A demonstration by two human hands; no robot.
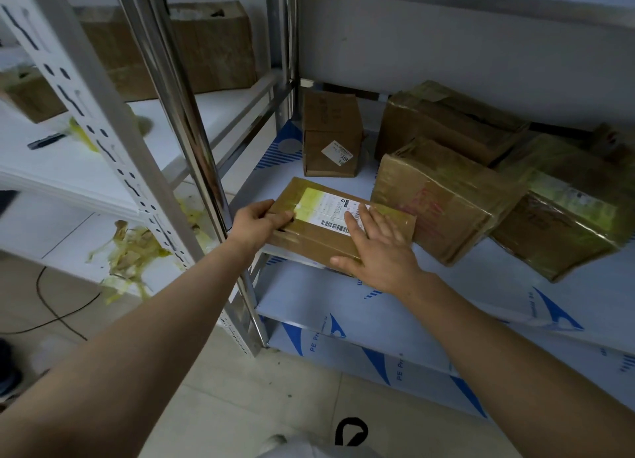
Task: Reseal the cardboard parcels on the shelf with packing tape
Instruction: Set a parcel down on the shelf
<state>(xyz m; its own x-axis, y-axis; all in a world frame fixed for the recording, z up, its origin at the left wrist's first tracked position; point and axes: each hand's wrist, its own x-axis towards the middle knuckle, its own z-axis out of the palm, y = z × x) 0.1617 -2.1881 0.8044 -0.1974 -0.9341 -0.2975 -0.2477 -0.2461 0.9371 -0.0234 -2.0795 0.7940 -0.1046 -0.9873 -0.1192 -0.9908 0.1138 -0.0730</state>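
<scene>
Left hand's [256,225] fingers [280,217] clasped a flat cardboard parcel [316,241] at the shelf's [515,285] front edge; right hand's [381,251] lay straight atop; 4 tape-glossy boxes [443,200] behind.

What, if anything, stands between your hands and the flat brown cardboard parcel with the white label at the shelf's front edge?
Nothing visible does. The left hand grips the left end of the flat brown cardboard parcel, and the right hand lies flat on its top, fingers over the white label.
</scene>
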